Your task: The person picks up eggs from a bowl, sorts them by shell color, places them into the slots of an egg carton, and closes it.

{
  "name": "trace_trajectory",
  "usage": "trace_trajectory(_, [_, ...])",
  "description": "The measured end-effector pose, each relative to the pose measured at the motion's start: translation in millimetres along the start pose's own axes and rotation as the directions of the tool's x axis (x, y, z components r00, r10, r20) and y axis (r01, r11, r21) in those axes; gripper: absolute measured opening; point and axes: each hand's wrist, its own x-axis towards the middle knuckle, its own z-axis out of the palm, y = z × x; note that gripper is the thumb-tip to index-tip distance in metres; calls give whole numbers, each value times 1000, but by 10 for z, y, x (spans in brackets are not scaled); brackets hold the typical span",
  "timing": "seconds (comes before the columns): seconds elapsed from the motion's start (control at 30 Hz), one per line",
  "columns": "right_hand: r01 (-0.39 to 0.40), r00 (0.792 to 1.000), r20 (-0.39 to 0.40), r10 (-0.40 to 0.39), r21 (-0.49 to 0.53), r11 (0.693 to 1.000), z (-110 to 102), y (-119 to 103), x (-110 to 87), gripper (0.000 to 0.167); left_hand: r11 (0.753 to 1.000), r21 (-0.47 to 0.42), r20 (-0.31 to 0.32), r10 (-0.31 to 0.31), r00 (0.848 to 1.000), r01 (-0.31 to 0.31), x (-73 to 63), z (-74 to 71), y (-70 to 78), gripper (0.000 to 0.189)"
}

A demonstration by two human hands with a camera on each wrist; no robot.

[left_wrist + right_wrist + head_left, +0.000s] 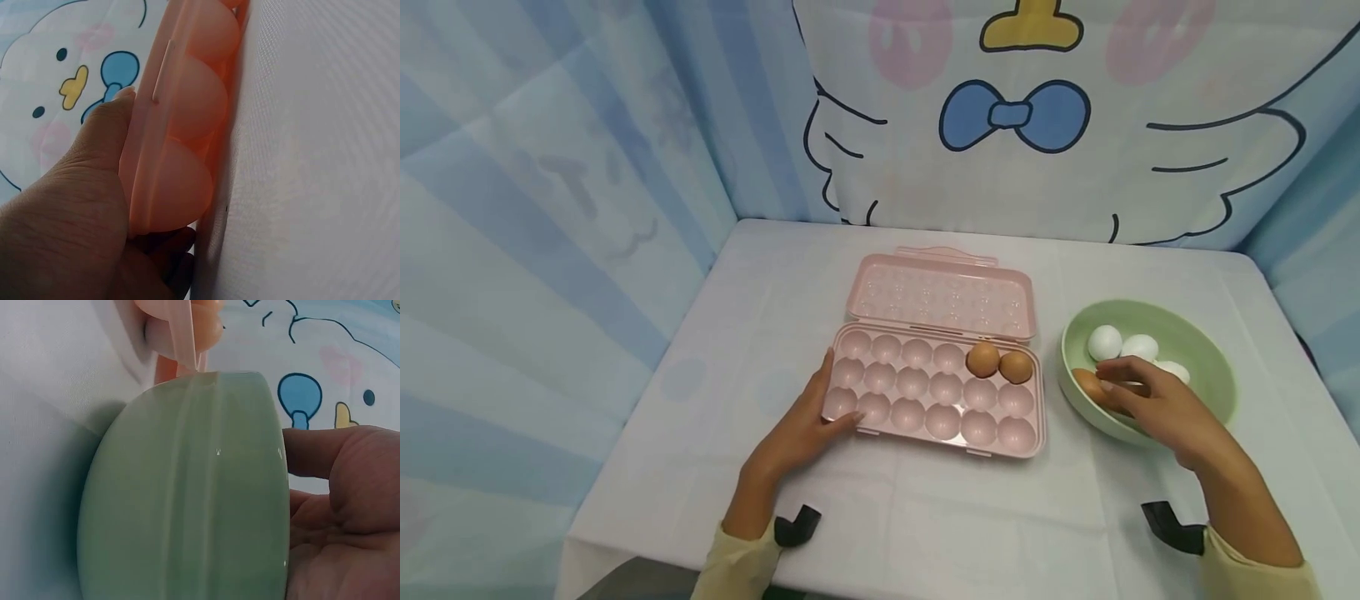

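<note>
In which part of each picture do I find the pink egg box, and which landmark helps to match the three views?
Head: the pink egg box lies open near the centre, left of the green bowl.
Left wrist: it runs from the top edge down through the middle, held by the left hand.
Right wrist: only part shows, at the top, left of centre, above the bowl.
Shared landmark: the blue printed bow, at least partly visible in all three.

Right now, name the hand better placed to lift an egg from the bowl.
Likely the right hand: it is over the bowl, at a brown egg; the left hand grips the tray.
</note>
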Motion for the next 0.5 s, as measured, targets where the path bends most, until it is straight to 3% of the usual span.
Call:
trace_trajectory(0.17, [30,999,18,-31,37,999,1,33,35,37,1000,20,4,-14,1000,14,2,0,10,109])
trace_trajectory(0.4, [62,995,73,-65,47,997,7,48,117,52,1000,20,-1,-8,1000,8,2,-9,13,109])
trace_trajectory(0.5, [101,993,66,-102,20,995,15,44,157,51,1000,16,-2,-9,1000,9,2,-5,4,109])
